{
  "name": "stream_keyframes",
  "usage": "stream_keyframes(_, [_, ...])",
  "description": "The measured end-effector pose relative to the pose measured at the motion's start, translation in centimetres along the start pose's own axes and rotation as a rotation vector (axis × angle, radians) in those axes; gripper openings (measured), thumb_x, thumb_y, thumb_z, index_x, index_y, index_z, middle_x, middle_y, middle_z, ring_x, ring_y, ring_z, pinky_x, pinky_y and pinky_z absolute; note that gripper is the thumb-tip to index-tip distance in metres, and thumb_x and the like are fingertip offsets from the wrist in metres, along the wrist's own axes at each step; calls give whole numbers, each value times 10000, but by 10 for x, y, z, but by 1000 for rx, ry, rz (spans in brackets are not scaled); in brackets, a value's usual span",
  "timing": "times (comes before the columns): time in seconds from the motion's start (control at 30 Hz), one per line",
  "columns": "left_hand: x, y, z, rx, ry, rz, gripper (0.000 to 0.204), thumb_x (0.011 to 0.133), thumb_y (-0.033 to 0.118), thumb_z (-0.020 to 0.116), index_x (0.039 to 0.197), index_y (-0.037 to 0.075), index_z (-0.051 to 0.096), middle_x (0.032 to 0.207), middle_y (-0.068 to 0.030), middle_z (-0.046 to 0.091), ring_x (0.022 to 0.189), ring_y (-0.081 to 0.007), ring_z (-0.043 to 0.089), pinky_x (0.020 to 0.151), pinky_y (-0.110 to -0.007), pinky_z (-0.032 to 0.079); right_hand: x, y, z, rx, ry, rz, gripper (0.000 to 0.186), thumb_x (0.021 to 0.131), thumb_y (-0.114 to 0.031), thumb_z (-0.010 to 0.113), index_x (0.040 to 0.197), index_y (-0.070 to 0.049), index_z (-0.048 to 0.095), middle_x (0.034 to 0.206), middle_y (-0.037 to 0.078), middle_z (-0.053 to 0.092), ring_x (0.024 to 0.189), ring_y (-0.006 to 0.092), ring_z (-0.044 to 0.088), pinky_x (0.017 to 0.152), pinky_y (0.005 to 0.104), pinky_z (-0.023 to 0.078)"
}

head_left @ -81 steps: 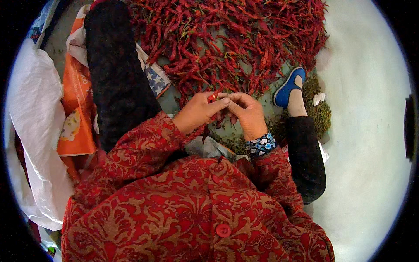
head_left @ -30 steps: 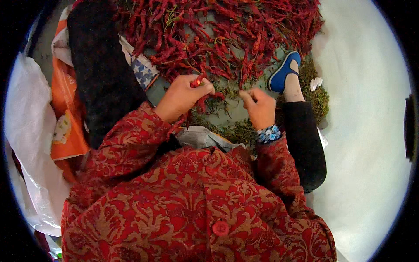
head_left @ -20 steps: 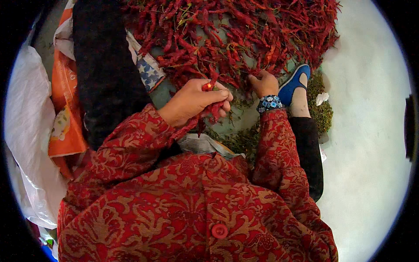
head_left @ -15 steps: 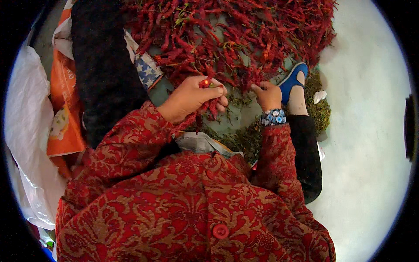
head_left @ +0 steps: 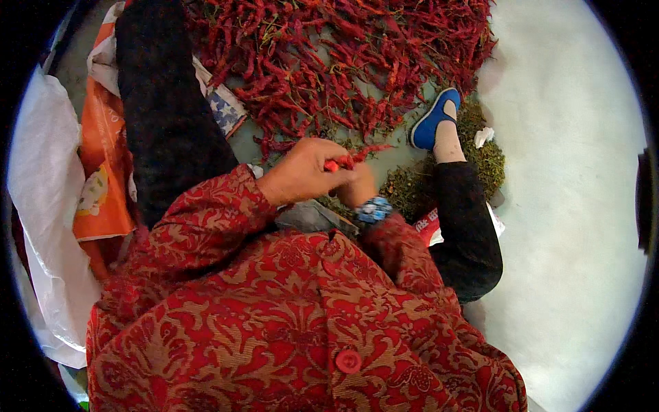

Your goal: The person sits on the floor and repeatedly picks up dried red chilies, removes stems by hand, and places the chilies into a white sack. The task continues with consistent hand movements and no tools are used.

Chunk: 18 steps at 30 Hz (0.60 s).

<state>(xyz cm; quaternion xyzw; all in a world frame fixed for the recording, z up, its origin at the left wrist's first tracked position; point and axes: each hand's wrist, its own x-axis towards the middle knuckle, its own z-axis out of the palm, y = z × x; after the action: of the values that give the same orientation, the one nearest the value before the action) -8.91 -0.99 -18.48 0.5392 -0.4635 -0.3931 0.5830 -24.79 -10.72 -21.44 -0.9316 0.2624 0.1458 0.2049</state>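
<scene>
Dried red chili peppers [head_left: 344, 163] are gripped in my left hand [head_left: 302, 173], its thumb and fingers closed round them in front of my lap. One wrinkled pepper sticks out to the right, past the knuckles. My right hand [head_left: 361, 187], with a blue floral band at its wrist, has come up against the left hand from the right. Its fingers are mostly hidden behind the left hand and the peppers. Beyond both hands spreads a large heap of dried red chilies [head_left: 295, 75] on the floor.
My blue shoe [head_left: 432, 125] rests beside a pile of greenish-brown stems [head_left: 489, 168] with a white scrap [head_left: 484, 136] on it. An orange bag [head_left: 103, 158] and a white sack [head_left: 48, 206] lie at left. A star-patterned piece [head_left: 224, 110] lies by my left leg.
My right hand has moved left and toward me, from the edge of the chili heap to my left hand. The left hand still holds peppers and has shifted slightly toward me.
</scene>
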Motion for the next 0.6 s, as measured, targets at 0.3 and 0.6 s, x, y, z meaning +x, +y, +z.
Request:
stream_keyframes(0.3, [5, 21, -31, -682, 88, -655, 225, 738, 234, 719, 791, 60, 588, 716, -5, 569, 667, -56, 500, 604, -240, 395, 46, 41, -84, -1, -225, 338, 581, 714, -619, 575, 681, -48, 675, 600, 160, 591, 561, 307, 576, 556, 409, 459])
stream_keyframes(0.6, [13, 5, -30, -566, 73, -745, 255, 720, 256, 732, 785, 56, 589, 721, 11, 551, 688, -65, 498, 660, -246, 401, 148, 79, -95, -191, -39, 219, 294, 759, -362, 643, 835, -81, 683, 750, 130, 642, 719, 285, 607, 665, 388, 478])
